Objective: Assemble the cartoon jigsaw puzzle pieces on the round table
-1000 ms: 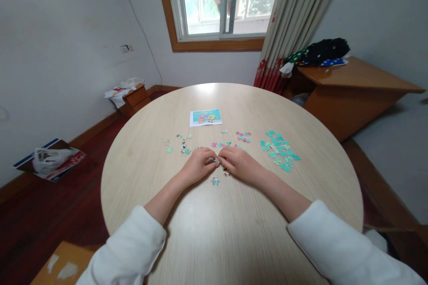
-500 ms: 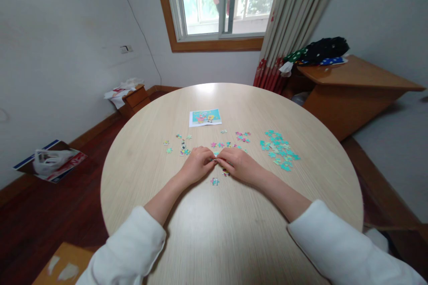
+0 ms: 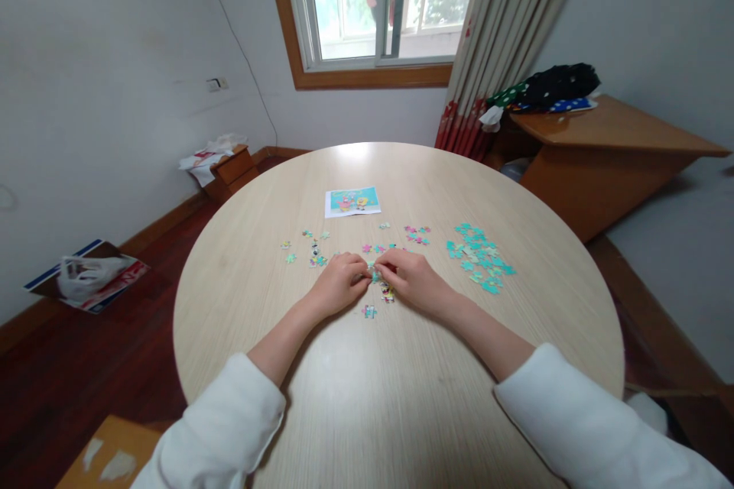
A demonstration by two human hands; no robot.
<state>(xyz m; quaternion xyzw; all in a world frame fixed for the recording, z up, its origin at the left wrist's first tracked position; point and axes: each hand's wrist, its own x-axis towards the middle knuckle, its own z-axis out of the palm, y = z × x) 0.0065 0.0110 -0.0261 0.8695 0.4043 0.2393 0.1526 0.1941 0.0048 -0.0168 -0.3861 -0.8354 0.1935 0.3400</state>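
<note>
Left hand (image 3: 342, 281) and right hand (image 3: 410, 279) nearly meeting over the round desk (image 3: 355, 397), both grips narrow, teal pieces (image 3: 375, 275) between their fingertips, pinched or just touched I can't tell from here, yellow pieces (image 3: 388, 293) close by the right hand, card (image 3: 352, 202) beyond, teal heap (image 3: 480, 256) off right

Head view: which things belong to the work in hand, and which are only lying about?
Likely belong: small multicoloured jigsaw pieces, loose teal jigsaw cluster, teal rectangular picture sheet.

Likely just lying about: crumpled white plastic bag, heaped black cloth.
</note>
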